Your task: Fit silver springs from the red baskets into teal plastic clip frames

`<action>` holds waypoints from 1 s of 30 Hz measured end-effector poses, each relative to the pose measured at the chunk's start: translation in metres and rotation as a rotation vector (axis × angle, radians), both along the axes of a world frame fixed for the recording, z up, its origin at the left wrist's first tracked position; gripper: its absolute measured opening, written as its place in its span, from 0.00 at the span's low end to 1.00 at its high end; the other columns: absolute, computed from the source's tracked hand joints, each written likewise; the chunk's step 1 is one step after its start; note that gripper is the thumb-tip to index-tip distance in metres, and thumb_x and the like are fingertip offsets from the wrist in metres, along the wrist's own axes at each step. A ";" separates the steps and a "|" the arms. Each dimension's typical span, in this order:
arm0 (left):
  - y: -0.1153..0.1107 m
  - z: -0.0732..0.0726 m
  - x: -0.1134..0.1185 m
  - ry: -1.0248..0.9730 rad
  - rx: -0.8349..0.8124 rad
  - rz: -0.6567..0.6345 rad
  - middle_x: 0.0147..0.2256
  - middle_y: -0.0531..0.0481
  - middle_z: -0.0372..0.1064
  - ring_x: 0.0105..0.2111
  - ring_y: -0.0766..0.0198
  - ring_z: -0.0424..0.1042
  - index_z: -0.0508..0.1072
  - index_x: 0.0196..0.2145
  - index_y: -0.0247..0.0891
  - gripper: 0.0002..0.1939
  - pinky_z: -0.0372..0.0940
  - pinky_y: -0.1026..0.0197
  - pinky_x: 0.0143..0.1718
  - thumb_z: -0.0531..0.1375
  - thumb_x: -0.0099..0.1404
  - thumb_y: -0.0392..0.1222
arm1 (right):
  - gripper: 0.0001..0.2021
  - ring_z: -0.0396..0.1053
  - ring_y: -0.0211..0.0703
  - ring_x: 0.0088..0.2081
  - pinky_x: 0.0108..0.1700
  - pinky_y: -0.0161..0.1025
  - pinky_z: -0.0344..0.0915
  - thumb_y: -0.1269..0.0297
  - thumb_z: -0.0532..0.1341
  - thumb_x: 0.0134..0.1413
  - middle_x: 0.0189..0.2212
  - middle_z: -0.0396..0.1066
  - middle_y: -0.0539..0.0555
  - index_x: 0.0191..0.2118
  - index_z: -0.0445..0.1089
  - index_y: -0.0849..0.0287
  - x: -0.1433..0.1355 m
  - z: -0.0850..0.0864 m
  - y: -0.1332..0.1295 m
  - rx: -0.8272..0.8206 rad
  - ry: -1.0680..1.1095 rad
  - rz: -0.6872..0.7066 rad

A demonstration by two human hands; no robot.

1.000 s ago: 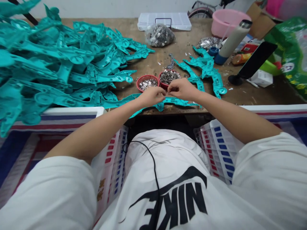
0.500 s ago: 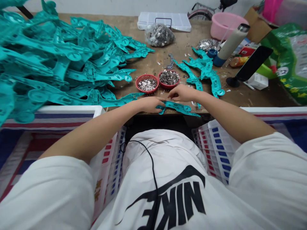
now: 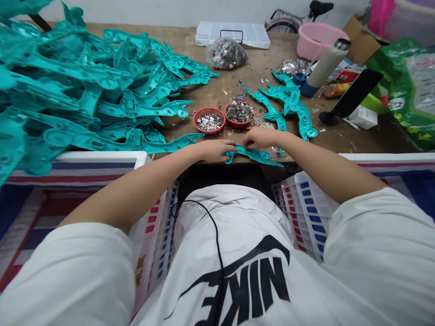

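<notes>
A teal plastic part (image 3: 258, 155) lies at the table's front edge. My left hand (image 3: 218, 150) is closed on its left end, thumb and fingers on either side. My right hand (image 3: 260, 137) is just above the part's middle, fingertips pinched down towards it; whatever they hold is too small or hidden to see. Behind my hands stand two red baskets: the left basket (image 3: 194, 119) holds small shiny metal pieces, the right basket (image 3: 253, 118) darker metal clips. A grey, curved flat piece (image 3: 242, 90) lies behind them.
A large heap of teal parts (image 3: 112, 81) covers the left side. More teal parts (image 3: 288, 97) lie to the right. Farther back are a bag of metal pieces (image 3: 227, 53), a bottle (image 3: 326, 65) and a phone on a stand (image 3: 356, 95). White crates (image 3: 311, 203) flank me.
My right hand has moved down from beside the right basket to the teal part. My left hand stays on the part, and the view has tilted slightly.
</notes>
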State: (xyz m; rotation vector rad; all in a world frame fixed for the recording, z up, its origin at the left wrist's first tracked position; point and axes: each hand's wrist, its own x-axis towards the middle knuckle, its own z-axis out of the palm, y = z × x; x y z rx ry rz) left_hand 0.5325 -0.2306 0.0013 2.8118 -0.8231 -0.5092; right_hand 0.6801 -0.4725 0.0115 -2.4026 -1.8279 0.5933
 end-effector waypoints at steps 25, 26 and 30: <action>-0.001 0.004 -0.002 0.023 0.024 0.020 0.85 0.37 0.59 0.80 0.38 0.70 0.71 0.84 0.45 0.36 0.69 0.45 0.79 0.62 0.82 0.45 | 0.14 0.79 0.48 0.42 0.46 0.39 0.66 0.70 0.64 0.72 0.47 0.90 0.58 0.51 0.89 0.57 -0.001 -0.003 0.001 -0.044 -0.034 0.075; 0.000 0.003 -0.001 0.019 0.020 0.019 0.86 0.38 0.59 0.80 0.39 0.70 0.71 0.84 0.46 0.36 0.69 0.46 0.79 0.62 0.82 0.45 | 0.14 0.79 0.48 0.43 0.46 0.39 0.66 0.70 0.64 0.72 0.47 0.90 0.58 0.51 0.89 0.57 0.000 -0.003 0.001 -0.040 -0.026 0.078; 0.001 0.001 0.000 0.007 0.047 0.003 0.86 0.41 0.57 0.81 0.43 0.69 0.69 0.85 0.48 0.36 0.68 0.51 0.79 0.61 0.83 0.47 | 0.14 0.78 0.47 0.42 0.47 0.39 0.66 0.72 0.64 0.70 0.46 0.89 0.57 0.49 0.88 0.56 0.001 0.000 0.001 -0.046 0.006 0.082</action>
